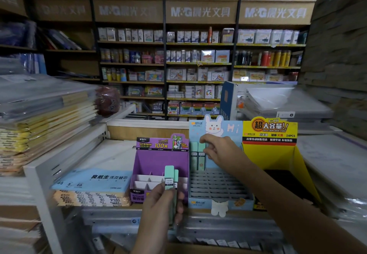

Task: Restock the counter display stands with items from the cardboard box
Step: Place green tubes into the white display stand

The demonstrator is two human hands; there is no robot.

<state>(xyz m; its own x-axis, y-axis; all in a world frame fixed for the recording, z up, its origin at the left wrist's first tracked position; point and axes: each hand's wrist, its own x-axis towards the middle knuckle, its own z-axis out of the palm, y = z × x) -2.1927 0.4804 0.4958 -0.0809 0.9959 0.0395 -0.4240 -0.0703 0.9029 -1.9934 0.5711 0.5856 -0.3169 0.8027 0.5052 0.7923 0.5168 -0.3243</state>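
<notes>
The left hand [160,204], at six o'clock, gripped two mint-green lead refill cases [169,176] upright. The right hand [220,150] reached into the blue bunny display stand [218,190], fingers curled beside the shelved cases [197,154] in its eleven o'clock corner. I could not tell whether it held one.

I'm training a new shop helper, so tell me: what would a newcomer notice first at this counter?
Three bright stands sit side by side: a purple stand, a blue rabbit stand in the middle and a yellow stand on the right. The left hand grips slim green boxes in front of the purple one; the right hand reaches to the upright boxes at the blue stand's back left.
</notes>
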